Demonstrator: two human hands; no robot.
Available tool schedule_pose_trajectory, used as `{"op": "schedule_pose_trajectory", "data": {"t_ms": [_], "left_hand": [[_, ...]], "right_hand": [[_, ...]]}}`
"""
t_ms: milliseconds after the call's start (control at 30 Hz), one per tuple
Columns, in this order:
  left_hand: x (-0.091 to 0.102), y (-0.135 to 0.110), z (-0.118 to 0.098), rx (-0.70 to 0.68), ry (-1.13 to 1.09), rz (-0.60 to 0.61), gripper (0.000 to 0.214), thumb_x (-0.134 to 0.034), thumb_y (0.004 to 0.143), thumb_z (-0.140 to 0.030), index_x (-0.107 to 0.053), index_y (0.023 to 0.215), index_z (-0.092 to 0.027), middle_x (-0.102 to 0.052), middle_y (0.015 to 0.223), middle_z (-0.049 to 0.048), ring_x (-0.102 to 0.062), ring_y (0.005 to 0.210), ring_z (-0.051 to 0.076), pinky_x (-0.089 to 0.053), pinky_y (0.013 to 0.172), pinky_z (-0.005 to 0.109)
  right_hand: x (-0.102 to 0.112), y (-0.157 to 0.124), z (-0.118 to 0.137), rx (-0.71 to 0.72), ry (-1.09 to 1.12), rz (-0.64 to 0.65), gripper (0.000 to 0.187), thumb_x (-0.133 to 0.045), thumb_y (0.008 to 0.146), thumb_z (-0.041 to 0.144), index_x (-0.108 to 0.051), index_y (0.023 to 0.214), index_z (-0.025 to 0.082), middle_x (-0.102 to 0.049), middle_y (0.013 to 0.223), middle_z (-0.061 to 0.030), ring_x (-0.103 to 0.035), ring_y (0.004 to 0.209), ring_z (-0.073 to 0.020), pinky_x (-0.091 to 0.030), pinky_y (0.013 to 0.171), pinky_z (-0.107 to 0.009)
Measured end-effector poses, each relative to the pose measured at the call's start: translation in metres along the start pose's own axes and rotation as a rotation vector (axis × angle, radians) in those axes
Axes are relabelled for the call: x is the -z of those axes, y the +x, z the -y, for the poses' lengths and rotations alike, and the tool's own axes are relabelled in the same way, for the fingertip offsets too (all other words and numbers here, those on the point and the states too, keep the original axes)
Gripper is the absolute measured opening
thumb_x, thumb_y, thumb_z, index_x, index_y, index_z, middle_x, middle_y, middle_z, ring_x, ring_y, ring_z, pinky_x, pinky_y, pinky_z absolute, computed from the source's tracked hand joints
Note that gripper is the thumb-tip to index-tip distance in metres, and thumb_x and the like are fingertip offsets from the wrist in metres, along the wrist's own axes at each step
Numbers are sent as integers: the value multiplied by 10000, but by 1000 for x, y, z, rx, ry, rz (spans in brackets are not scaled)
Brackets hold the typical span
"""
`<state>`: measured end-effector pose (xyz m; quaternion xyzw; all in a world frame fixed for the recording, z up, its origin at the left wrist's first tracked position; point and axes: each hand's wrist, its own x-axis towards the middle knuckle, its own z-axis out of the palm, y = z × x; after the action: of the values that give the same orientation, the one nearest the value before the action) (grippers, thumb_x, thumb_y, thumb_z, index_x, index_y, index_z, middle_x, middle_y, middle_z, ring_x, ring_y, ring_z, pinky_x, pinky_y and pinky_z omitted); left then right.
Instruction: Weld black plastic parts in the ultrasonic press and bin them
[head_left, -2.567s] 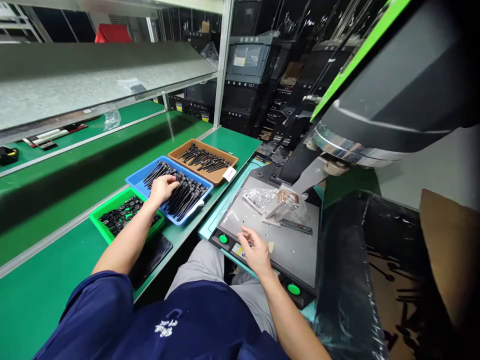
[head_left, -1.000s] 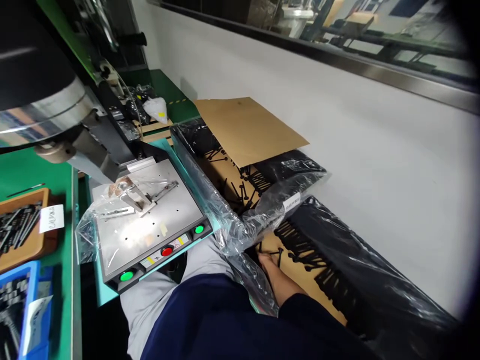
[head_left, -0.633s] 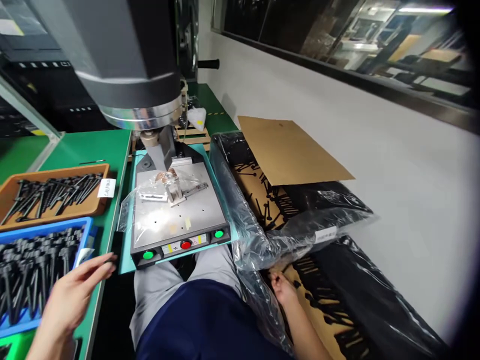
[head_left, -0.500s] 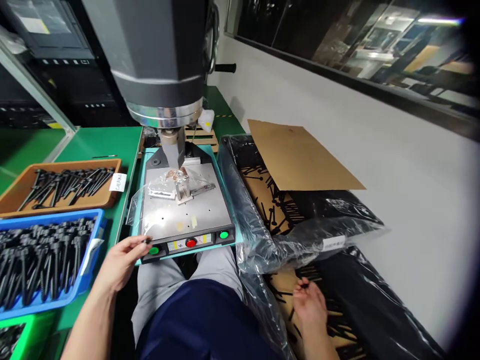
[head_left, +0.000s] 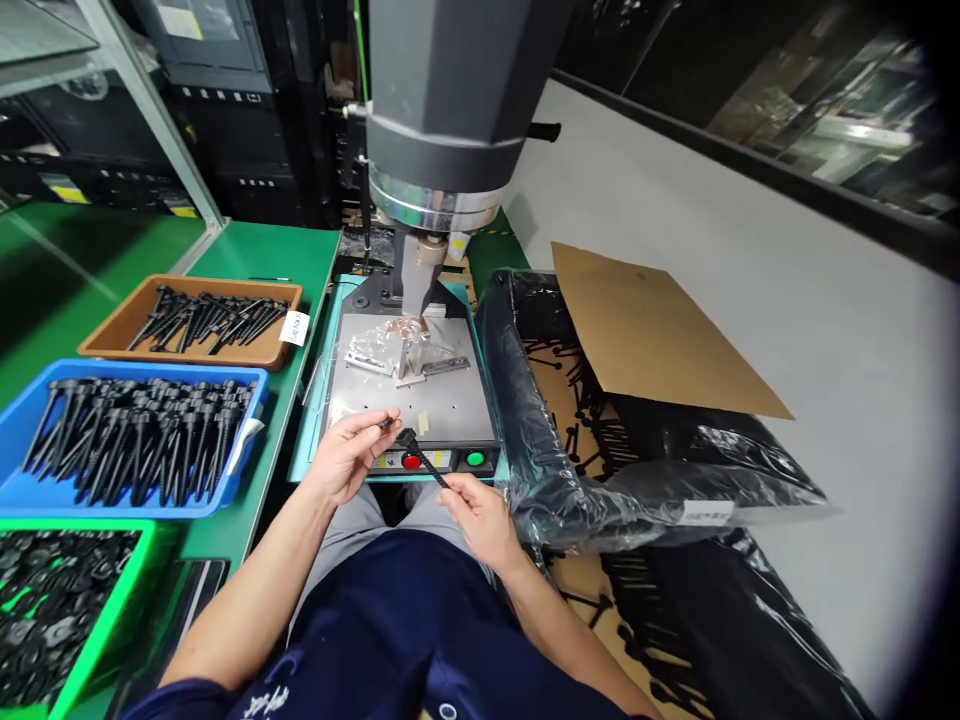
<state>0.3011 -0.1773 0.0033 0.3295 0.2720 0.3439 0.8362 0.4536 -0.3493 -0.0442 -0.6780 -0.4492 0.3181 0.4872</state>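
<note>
My right hand (head_left: 474, 512) pinches the thin end of a black pin-shaped plastic part (head_left: 420, 455), its head pointing up toward my left hand. My left hand (head_left: 346, 452) is closed in a pinch on a small dark piece (head_left: 385, 424) right beside the part's head. Both hands meet over my lap, just in front of the press machine's grey plate (head_left: 442, 400) and its red button (head_left: 410, 461) and green button (head_left: 474, 459). On the plate, a metal fixture (head_left: 405, 355) under clear film sits below the machine's horn (head_left: 417, 275).
On the green bench at left stand a brown tray (head_left: 105, 340) of black pins, a blue tray (head_left: 30, 400) with several more, and a green tray (head_left: 127, 590) of small black pieces. At right, black plastic-lined boxes (head_left: 660, 480) hold black parts on cardboard, with a loose cardboard sheet (head_left: 652, 330) on top.
My right hand came up from the box at right with a black part. My left hand moved from the machine's front edge to meet it. The view swung left.
</note>
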Motion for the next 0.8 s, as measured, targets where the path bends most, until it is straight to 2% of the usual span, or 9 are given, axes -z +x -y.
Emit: {"op": "schedule_pose_trajectory", "data": {"t_ms": [133,267,367,467,567,667,800], "left_hand": [[7,-8,7,-36,38,-14,296,-854,639,-236,-776,916,-168,-717,1137,133,-678,1033,254,-530,914,367],[8,-8,12,-57,43,-20,309,-851,643,-240,-776,936,-176,-696,1185,137,-680,1028,248,-527,900,356],[6,-7,11,-82,12,-13,280,-855,633,-236,-779,897,-182,-718,1137,125,-693,983,247,-532,887,369],[5,-5,10,-69,1,16,253,-853,633,-224,-777,868,-172,-736,1084,123,-699,958,248,-539,874,373],[7,-5,9,-38,33,14,259,-850,641,-227,-774,878,-157,-731,1092,137,-698,965,256,-538,871,374],[9,-4,10,-37,71,-11,279,-854,641,-248,-771,883,-139,-724,1101,156,-695,972,272,-535,876,390],[13,-2,12,-38,87,-49,298,-859,639,-284,-763,870,-123,-733,1054,168,-692,983,292,-538,876,411]], "right_hand": [[-5,7,9,48,-6,36,183,-562,893,343,-664,936,198,-665,685,-4,-534,531,-111,-410,498,-220],[-11,7,13,13,75,52,192,-576,891,363,-658,946,197,-687,734,-23,-537,537,-109,-402,496,-225],[-18,5,14,-108,301,115,237,-618,865,412,-642,924,183,-686,723,-29,-476,474,-82,-364,464,-221],[-21,4,16,-270,556,201,330,-692,798,473,-621,896,167,-670,672,-24,-404,413,-56,-274,409,-205],[-20,3,18,-354,654,219,389,-740,743,501,-609,881,161,-657,640,-17,-364,386,-43,-219,387,-196],[-20,1,20,-303,544,150,353,-703,778,495,-615,887,171,-670,654,-17,-394,397,-54,-274,398,-204],[-21,-5,21,-119,205,11,237,-619,856,426,-648,905,196,-693,701,-23,-488,460,-95,-382,459,-240]]}}
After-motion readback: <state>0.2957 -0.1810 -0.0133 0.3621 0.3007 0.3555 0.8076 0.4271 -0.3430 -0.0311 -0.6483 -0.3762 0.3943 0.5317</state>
